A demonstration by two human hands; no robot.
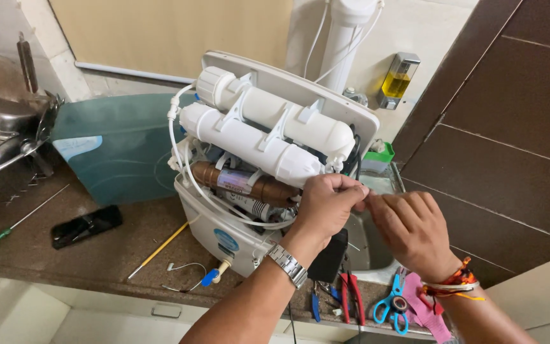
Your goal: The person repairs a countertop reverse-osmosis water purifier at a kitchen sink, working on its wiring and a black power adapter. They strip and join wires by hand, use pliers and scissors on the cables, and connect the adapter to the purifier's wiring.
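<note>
On the brown stone counter (97, 255), an opened water purifier (268, 165) is standing with its cover off, showing two long white filter tubes (268, 130) lying across the top and a copper-coloured cylinder (249, 185) sitting beneath them. The left hand (326, 204), wearing a metal watch (288, 264), is curling its fingers together at the right end of the purifier, pinching something small that is too tiny to make out. The right hand (412, 229) (a red thread band is circling its wrist) is meeting it just beside those fingertips, its own fingers pressing together on the same small spot. Near the front edge, blue-handled scissors (393, 306) and red-handled pliers (351, 299) are lying below the hands. To the left, a black phone (87, 226) is resting flat, and a green-handled screwdriver (7, 226) is lying well apart from it. A teal cover panel (122, 146) is leaning against the far wall, and a yellow soap dispenser (397, 79) is hanging at far right.
</note>
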